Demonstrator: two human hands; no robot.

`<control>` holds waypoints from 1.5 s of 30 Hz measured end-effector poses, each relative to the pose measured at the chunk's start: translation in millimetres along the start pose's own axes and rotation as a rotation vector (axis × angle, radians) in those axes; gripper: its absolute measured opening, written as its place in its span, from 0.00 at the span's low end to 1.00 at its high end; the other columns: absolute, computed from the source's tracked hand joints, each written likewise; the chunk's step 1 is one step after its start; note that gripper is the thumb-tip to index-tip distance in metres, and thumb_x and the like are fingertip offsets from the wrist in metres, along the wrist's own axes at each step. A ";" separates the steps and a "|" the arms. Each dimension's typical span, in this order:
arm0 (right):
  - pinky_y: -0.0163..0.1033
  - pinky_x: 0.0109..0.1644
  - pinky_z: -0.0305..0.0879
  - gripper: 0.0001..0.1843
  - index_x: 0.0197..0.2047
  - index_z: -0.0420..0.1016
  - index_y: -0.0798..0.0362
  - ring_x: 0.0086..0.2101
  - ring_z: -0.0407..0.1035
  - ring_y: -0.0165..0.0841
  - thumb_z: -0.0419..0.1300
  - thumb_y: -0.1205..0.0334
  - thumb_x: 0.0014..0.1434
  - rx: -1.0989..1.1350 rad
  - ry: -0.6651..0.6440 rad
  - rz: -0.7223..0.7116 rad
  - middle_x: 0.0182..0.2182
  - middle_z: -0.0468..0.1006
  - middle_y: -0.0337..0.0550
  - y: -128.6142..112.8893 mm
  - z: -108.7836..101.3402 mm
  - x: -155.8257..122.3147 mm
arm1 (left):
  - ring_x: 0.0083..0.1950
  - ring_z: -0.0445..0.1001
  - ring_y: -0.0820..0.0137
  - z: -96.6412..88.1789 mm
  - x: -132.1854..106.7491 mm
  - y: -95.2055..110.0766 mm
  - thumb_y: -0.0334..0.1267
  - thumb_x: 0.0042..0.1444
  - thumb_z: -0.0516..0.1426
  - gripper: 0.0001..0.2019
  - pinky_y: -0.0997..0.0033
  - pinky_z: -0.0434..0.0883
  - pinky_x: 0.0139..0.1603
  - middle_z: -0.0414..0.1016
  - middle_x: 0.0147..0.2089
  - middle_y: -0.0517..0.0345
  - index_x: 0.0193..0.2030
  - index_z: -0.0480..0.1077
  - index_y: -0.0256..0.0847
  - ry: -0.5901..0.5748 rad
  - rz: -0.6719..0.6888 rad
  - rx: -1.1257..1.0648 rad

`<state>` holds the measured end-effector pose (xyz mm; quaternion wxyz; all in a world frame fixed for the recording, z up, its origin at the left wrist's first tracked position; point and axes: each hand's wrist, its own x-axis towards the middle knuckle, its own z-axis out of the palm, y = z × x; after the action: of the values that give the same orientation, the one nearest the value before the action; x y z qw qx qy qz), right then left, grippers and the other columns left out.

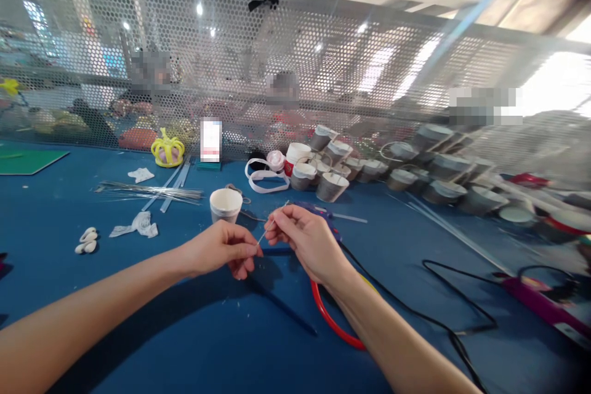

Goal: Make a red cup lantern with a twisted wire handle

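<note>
A thin, pale strand (pixel 264 236), wire or cord, slants between my two hands. My left hand (pixel 233 249) pinches its lower end between thumb and fingertips. Farther up, my right hand (pixel 302 237) is closed on the strand, and a short tip sticks out past its fingers. Just behind my left hand stands a white paper cup (pixel 226 200). Partly hidden by my right hand lies a blue tool (pixel 318 209) that looks like a glue gun, with a clear stick at its back. A red curved tube (pixel 330 314) passes beneath my right wrist.
Small grey buckets (pixel 332 186) crowd the back right before a perforated metal screen (pixel 318 68). Thin wires (pixel 152 191), a yellow crown-like piece (pixel 167 151) and a lit phone (pixel 211 140) are at the left. A black cable (pixel 406 308) runs right towards a purple power strip (pixel 545 305).
</note>
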<state>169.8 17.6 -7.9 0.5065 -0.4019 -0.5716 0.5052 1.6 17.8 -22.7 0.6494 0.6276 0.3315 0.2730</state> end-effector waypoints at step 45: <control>0.33 0.27 0.66 0.07 0.25 0.66 0.56 0.20 0.67 0.25 0.59 0.62 0.51 -0.144 -0.072 -0.033 0.19 0.71 0.35 -1.5 5.0 -3.3 | 0.21 0.68 0.77 2.8 -0.3 -1.1 0.45 0.50 0.54 0.14 0.76 0.65 0.25 0.70 0.23 0.58 0.27 0.65 0.33 -0.021 0.055 0.094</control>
<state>165.6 13.3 -6.8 0.4638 -0.4095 -0.6309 0.4682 3.5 15.7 -23.8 0.6150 0.6692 0.3195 0.2683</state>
